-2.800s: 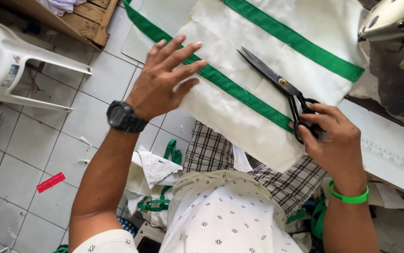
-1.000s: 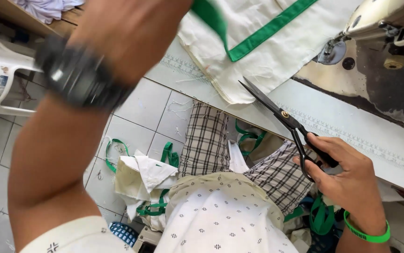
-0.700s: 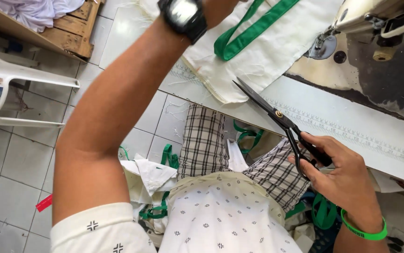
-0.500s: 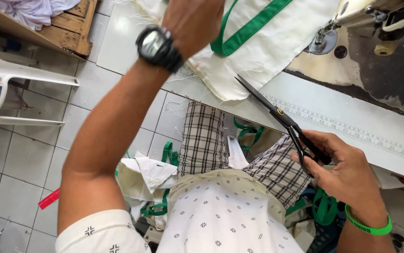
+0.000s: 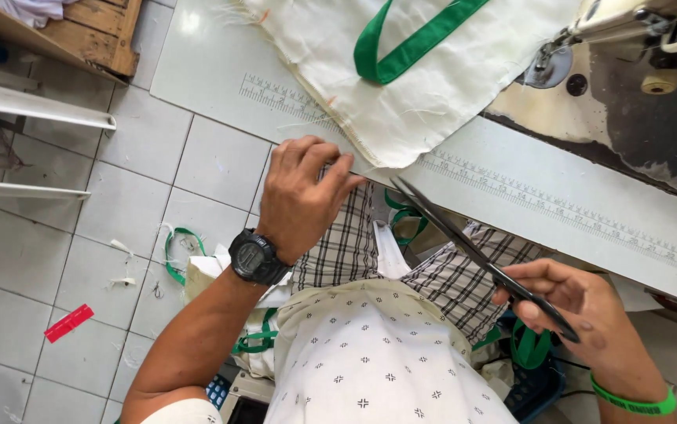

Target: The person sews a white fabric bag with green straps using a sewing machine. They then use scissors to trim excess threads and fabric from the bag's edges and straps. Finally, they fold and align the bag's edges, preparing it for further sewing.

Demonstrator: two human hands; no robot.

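Cloth (image 5: 401, 86) just beyond left hand (image 5: 303, 196), scissors (image 5: 472, 251) in right hand (image 5: 590, 314)

- A white plastic chair (image 5: 9, 118) on the tiled floor (image 5: 40, 259), at its left edge.
- A wooden pallet (image 5: 95, 27) at the floor's top-left corner.
- A red strip (image 5: 68, 323) and green strap scraps (image 5: 172, 251) — loose on the tiles.
- A sewing machine (image 5: 629, 20) at the worktable's (image 5: 590, 228) top-right corner.

Views: one, head-worn. Position: above the seated person's lap, looking steeply down. Range: close; forearms fill the lower half. Covers the near edge of the sewing table (image 5: 511, 196) across the upper right and tiled floor (image 5: 79, 259) at left. Far table edge probably outside the picture.
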